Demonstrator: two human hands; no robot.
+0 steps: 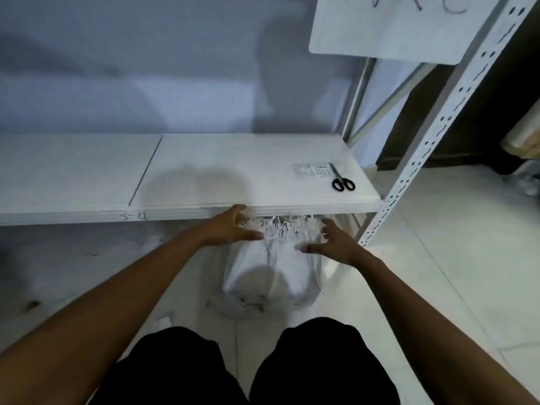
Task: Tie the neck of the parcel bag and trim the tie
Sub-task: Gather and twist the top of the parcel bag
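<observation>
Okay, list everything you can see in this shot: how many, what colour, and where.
parcel bag: one, white, on the floor below the shelf edge, frayed neck up
scissors: one pair, black handles, shelf's right end
clear packet: one, see-through, at the scissors' tips
shelf: one, white, across the middle
rack upright: one, white, perforated, right
board: one, white, handwritten marks, top right
legs: two, black clothing, bottom
left hand: one, fingers spread, neck's left side
right hand: one, fingers spread, neck's right side

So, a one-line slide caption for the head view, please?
Left hand and right hand open at the frayed neck of a parcel bag; scissors on the shelf.
</observation>
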